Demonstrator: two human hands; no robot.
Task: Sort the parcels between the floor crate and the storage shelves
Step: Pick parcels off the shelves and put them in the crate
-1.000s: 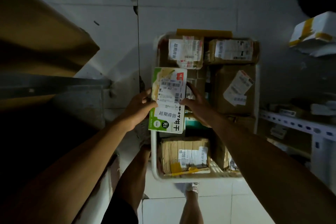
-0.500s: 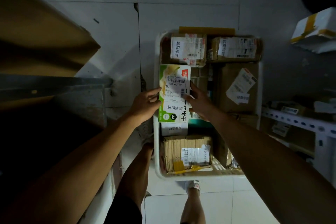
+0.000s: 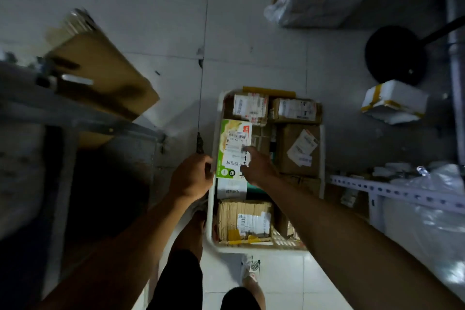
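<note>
I count one white floor crate (image 3: 210, 221) holding one green-and-white box (image 3: 232, 148) and five brown cardboard parcels I can see. Outside it I count one white foam box (image 3: 395, 102), one cardboard sheet (image 3: 100, 75), and two hands.

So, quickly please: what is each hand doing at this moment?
Left hand: holds the left edge of the green and white box.
Right hand: open, fingers straight, touching the box label.

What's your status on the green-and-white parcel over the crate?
Left hand at the green-and-white parcel's left edge, grip unclear. Right hand open, fingers on its label. Parcel over the white crate. Nothing in the way.
</note>
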